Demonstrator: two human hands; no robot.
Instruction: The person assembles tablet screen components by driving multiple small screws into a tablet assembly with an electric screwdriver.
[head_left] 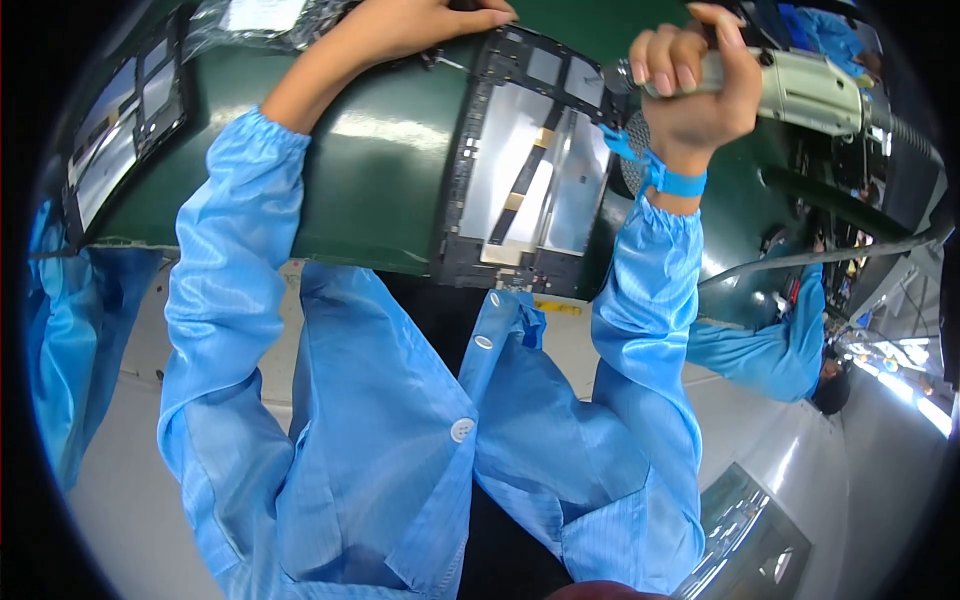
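The right hand (695, 85) is closed around the pale grey barrel of a powered screwdriver (800, 88), a blue strap (672, 180) circling its wrist. The left hand (415, 25) rests flat at the upper edge of an opened flat tablet chassis with a silvery metal interior (520, 170), which lies on a dark green bench mat (370, 170). Both forearms wear light blue smock sleeves (230, 230).

Both arms stretched forward in blue sleeves. Left hand (425, 25) lying flat, palm down, fingers extended. Right hand (695, 85) clenched in a fist-like grip, blue band around its wrist.
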